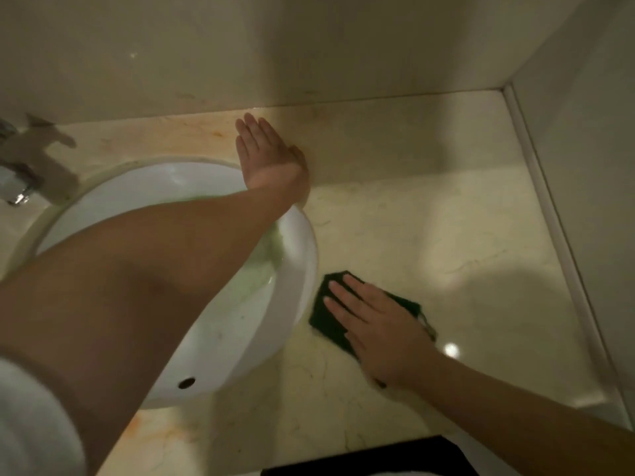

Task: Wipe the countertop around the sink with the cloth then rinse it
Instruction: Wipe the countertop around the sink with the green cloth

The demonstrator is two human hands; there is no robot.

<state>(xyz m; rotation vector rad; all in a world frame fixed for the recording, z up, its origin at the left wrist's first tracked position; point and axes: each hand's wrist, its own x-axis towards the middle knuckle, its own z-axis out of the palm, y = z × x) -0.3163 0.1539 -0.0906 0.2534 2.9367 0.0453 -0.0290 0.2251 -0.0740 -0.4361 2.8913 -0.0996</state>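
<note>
Sleeve: white sleeve [31, 417] at the near left corner, on the upper part of the left arm, blurred by closeness.
Left arm: bare, crossing over the sink from the near left toward the back wall.
Left hand: left hand [271, 156] lies flat, palm down, fingers straight and close together, thumb out to its right; it rests on the surface just past the far rim of the sink and holds nothing.
Right hand: right hand [374, 324] is flat and spread, fingers pointing up and to the left, pressed down on the cloth; it grips nothing between the fingers.
Cloth: dark green cloth [331, 316] lies on the surface under the right hand, its far and left edges showing past the fingertips, just beside the right rim of the sink.
Sink: white round sink [295, 304] sits left of the right hand and below the left hand; an overflow hole shows in its near wall and a greenish smear runs inside the bowl.
Surface: pale, glossy stone surface [429, 218] with faint veins stretches between and right of both hands; orange stains show left of the left hand, near the wall.
Tap: metal tap [20, 176] stands far left of the left hand, blurred.
Wall: beige wall [309, 46] rises just beyond the left hand's fingertips.
</note>
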